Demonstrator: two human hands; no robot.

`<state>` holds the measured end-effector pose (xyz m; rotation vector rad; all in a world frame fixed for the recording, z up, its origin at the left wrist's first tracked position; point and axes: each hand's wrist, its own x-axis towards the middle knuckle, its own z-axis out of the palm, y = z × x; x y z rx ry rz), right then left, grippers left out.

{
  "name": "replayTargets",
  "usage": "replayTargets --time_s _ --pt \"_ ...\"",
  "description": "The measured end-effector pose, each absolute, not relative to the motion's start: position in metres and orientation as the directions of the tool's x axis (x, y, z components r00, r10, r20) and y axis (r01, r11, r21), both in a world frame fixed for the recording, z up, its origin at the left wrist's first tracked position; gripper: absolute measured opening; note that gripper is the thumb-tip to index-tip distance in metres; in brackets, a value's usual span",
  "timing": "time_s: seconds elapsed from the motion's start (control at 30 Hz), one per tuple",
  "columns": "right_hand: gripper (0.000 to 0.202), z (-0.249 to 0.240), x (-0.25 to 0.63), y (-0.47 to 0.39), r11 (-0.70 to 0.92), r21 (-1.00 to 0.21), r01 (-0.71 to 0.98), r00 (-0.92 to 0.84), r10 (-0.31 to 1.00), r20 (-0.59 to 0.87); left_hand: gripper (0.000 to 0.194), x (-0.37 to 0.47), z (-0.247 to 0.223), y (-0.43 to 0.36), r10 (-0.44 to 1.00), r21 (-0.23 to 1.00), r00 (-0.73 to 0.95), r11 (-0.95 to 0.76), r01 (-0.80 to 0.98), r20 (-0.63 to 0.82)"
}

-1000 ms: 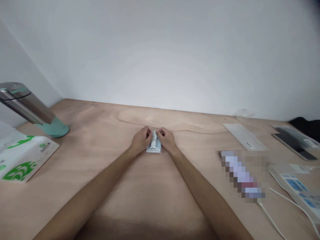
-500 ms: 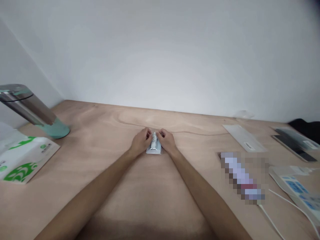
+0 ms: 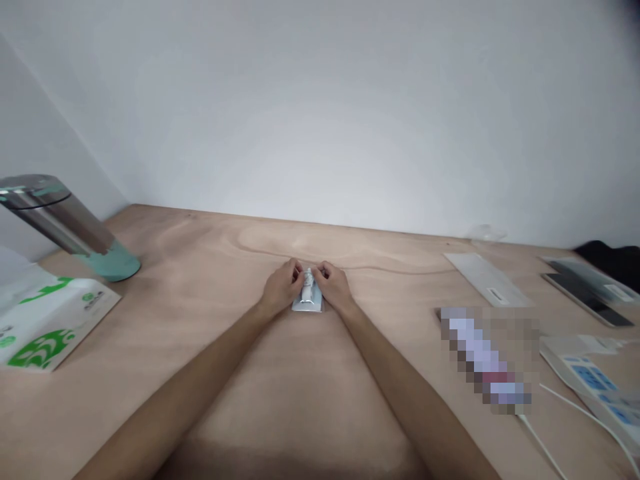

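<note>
Near the middle of the wooden table, a small, flat, silvery packet [image 3: 309, 305] lies between my hands. A pale, crinkled piece runs along its upper face; I cannot make out what that is. My left hand [image 3: 283, 287] is closed at the packet's left edge, thumb and fingers pinched together. On the opposite edge, my right hand [image 3: 333, 283] pinches in the same way, fingers curled. Both sets of fingertips cover the packet's far end, and its near end shows below them.
To the left stand a steel and mint-green flask [image 3: 83, 230] and a white-green tissue pack [image 3: 65, 323]. At right lie a pixelated phone [image 3: 483, 357] with a white cable [image 3: 540, 443], a translucent sleeve [image 3: 485, 280], a dark phone [image 3: 587, 300] and a blue-printed plastic bag [image 3: 590, 377].
The view has shifted slightly, so the scene sits a little lower. My hands stay pinched at the packet, with only a very small shift of the fingers.
</note>
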<state>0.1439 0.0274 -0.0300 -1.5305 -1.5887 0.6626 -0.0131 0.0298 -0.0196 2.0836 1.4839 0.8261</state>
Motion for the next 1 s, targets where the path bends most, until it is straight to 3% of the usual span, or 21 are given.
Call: replayTargets --time_s 1.0 --pt "0.023 -0.0337 0.1436 0.0291 0.132 -0.830 0.543 0.073 0.976 0.203 0.010 -0.0128 -0.0205 0.0297 0.948 0.675 0.241 -0.317 0.667 0.207"
